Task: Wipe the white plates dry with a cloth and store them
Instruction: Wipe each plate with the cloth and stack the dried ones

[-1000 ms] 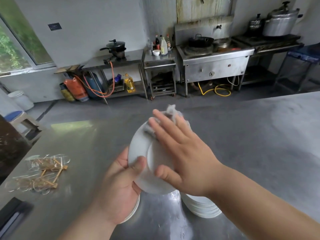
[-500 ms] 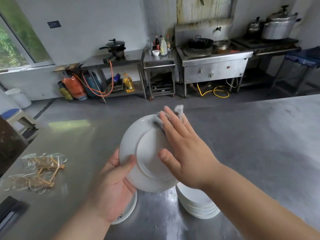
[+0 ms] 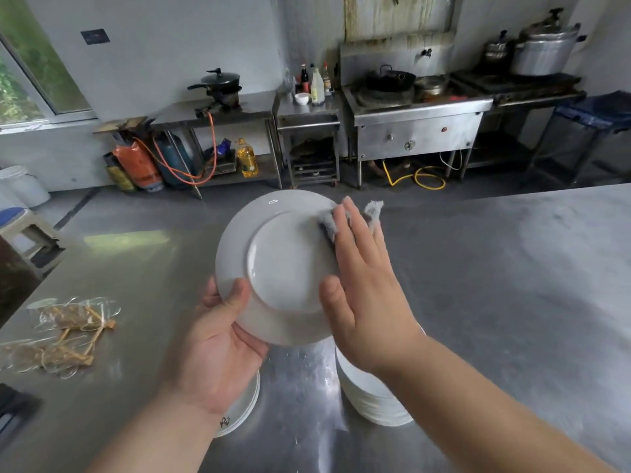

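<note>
Bags (image 3: 37, 356) at 9 o'clock on the table (image 3: 512, 285) hold brown sticks (image 3: 73, 317). One plate (image 3: 283, 264) is lifted at center, underside to the camera. Left hand (image 3: 218, 339) grips its rim at 7 o'clock, thumb (image 3: 239, 297) in front, the rest mostly hidden. Right hand (image 3: 368, 295) is flat, straight fingers (image 3: 355, 240) pressing the cloth (image 3: 329, 223) on the plate at 2 o'clock. Two stacks stand below: left stack (image 3: 244, 401) at 6 o'clock mostly hidden by the wrist, right stack (image 3: 372, 397) at 5 o'clock partly hidden.

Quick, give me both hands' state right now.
Left hand: grips the round white ceramic plate by its lower rim.
Right hand: open, flat fingers pressing the grey cloth onto that plate.
</note>
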The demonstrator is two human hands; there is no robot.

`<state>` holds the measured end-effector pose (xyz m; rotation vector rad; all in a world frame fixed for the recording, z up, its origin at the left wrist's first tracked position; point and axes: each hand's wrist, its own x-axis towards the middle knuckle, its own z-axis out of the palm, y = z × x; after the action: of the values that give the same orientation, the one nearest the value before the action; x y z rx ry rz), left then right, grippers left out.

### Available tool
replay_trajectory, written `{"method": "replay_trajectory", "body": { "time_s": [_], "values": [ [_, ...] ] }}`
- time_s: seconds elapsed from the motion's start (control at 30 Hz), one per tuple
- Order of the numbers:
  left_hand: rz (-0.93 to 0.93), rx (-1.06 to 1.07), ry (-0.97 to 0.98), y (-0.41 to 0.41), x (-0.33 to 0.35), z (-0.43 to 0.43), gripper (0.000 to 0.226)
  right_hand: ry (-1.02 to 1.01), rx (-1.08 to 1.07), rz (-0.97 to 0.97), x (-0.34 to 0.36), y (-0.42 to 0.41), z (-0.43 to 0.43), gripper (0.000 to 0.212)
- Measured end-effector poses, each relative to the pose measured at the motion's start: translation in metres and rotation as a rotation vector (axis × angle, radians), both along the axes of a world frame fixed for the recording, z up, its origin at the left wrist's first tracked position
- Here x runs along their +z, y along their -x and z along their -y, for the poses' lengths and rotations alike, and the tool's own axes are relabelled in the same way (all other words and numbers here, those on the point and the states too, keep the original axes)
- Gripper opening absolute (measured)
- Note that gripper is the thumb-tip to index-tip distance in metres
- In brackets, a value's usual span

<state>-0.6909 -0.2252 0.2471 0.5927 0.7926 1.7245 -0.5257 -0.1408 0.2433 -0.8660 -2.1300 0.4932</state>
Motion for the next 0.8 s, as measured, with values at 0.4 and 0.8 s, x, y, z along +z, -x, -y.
{"method": "replay_trajectory", "body": {
  "time_s": [0.4, 0.8],
  "values": [
    [-0.008, -0.063, -0.004, -0.008, 0.004, -0.003, 0.055, 0.149, -0.058, -0.37, -0.037, 0.012, 0.032, 0.086],
    [-0.057, -0.047, 0.133, 0.016, 0.008, 0.007, 0.04, 0.119, 0.135, -0.186, -0.011, -0.01, -0.005, 0.095]
  ]
}}
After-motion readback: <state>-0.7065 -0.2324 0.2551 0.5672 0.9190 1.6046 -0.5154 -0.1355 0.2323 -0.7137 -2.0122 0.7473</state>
